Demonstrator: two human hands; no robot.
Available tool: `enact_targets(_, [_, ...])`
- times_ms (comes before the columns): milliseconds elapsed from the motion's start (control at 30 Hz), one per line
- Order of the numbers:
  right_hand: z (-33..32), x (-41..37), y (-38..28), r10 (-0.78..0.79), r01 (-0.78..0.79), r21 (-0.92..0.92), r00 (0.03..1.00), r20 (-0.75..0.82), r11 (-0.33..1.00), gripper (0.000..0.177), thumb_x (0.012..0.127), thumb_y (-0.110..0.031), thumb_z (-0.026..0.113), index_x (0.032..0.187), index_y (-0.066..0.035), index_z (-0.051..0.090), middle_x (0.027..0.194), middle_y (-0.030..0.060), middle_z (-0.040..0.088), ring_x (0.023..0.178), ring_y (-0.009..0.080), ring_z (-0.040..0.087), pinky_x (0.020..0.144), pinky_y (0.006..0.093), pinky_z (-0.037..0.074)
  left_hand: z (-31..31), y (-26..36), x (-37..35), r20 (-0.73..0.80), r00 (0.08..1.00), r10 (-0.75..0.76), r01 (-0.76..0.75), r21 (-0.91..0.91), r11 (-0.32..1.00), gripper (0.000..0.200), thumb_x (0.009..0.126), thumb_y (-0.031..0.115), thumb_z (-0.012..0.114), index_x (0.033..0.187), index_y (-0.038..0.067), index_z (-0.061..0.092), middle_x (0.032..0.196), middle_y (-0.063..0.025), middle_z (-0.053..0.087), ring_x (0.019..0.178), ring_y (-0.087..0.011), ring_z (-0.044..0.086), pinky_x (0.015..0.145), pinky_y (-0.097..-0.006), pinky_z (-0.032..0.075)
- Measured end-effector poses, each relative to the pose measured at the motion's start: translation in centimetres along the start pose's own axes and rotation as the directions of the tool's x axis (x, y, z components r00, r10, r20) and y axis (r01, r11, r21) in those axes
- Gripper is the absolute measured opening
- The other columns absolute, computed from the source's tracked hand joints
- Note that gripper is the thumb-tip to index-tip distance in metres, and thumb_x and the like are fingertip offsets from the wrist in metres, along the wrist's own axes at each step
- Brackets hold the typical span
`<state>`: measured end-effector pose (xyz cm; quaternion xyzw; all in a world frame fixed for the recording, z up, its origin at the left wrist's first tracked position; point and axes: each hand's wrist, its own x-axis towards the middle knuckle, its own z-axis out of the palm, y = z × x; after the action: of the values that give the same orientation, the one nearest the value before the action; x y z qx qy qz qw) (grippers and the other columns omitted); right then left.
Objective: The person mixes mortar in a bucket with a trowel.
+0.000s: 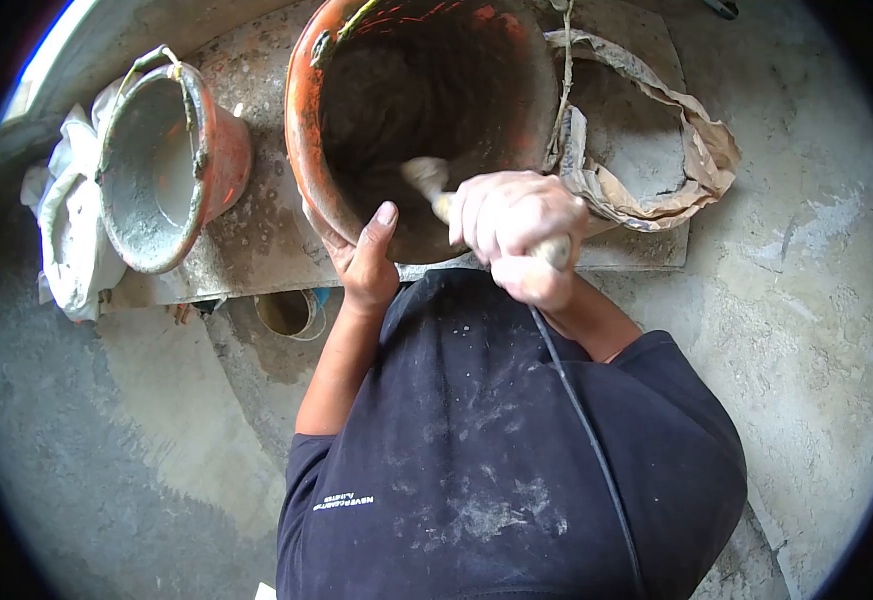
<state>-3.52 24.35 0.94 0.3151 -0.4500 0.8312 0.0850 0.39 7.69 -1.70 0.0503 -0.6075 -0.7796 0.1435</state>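
A large orange bucket [307, 150] is tilted toward me, its inside dark and coated with grey-brown material. My left hand [365, 252] grips the bucket's near-left rim, the thumb on the near side and the fingers hidden against the wall. Over the near-right part of the opening, my right hand [522, 235] is wrapped round the handle of a trowel-like tool [440, 195]. The tool's head points into the bucket and is blurred, so its exact shape is unclear. A black cord [589, 425] runs down from below my right hand across the dark shirt.
A smaller orange bucket [227, 165] with grey residue stands at the left beside a white sack [82, 240]. At the right lies an open paper bag [702, 165] with grey powder. Beneath the board [657, 255] is a small round container [287, 312].
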Motion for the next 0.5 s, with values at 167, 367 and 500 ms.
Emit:
enact_targets(167, [-1.3, 0.7, 2.2, 0.104, -0.082, 0.113, 0.973, -0.205, 0.99, 0.015, 0.07, -0.007, 0.06, 0.065, -0.009, 0.045, 0.055, 0.0049, 0.05, 0.047, 0.0178, 0.048, 0.056, 0.0382, 0.049, -1.3, -1.8, -1.4, -0.02, 1.0, 0.02, -0.02, 0.045, 0.999, 0.092, 0.086, 0.003, 0.065, 0.163, 0.005, 0.014, 0.166, -0.0127, 0.021, 0.154, -0.0254, 0.016, 0.125, -0.043, 0.007])
enact_targets(367, [-3.6, 5.1, 4.9, -0.123, 0.112, -0.09, 0.984, -0.13, 0.99, 0.01, 0.071, -0.003, 0.057, 0.07, -0.005, 0.047, 0.058, 0.0059, 0.047, 0.048, 0.0178, 0.048, 0.058, 0.0419, 0.051, -1.2, -1.6, -1.0, 0.025, 0.998, 0.061, -0.063, 0.107, 0.992, 0.096, 0.082, 0.003, 0.068, 0.162, 0.004, 0.014, 0.165, -0.0149, 0.021, 0.153, -0.0277, 0.017, 0.125, -0.0439, 0.01])
enact_targets(500, [-5.5, 8.0, 5.0, -0.34, 0.329, -0.261, 0.94, 0.004, 0.907, 0.009, 0.069, 0.003, 0.055, 0.067, -0.002, 0.048, 0.058, 0.0075, 0.049, 0.049, 0.0199, 0.05, 0.06, 0.0429, 0.053, -1.3, -2.1, -1.1, 0.036, 0.998, 0.048, -0.051, 0.088, 0.995, 0.097, 0.081, 0.005, 0.071, 0.161, 0.003, 0.017, 0.165, -0.0145, 0.02, 0.154, -0.0291, 0.016, 0.125, -0.0449, 0.011])
